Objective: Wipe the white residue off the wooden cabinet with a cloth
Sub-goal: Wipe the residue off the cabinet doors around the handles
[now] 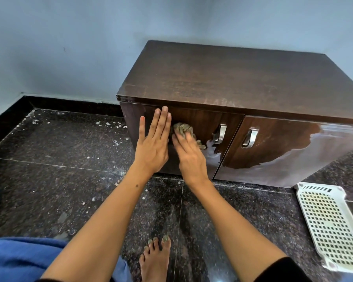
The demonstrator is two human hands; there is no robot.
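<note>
A low dark wooden cabinet [243, 78] stands against the blue wall, with two front doors and metal handles [221, 133]. My left hand [154, 143] lies flat on the left door with its fingers straight. To its right, my right hand [189, 154] presses a crumpled grey-brown cloth [184, 128] against the same door, its fingers blurred. Faint whitish streaks mark the front edge of the cabinet top [224, 102]. Pale patches lie on the lower part of both doors [293, 159]; whether they are residue or glare I cannot tell.
White crumbs [108, 124] are scattered on the dark speckled floor left of the cabinet. A white plastic basket [330, 228] lies on the floor at the right. My bare foot [156, 259] stands below my arms, and blue fabric [18, 259] fills the bottom left.
</note>
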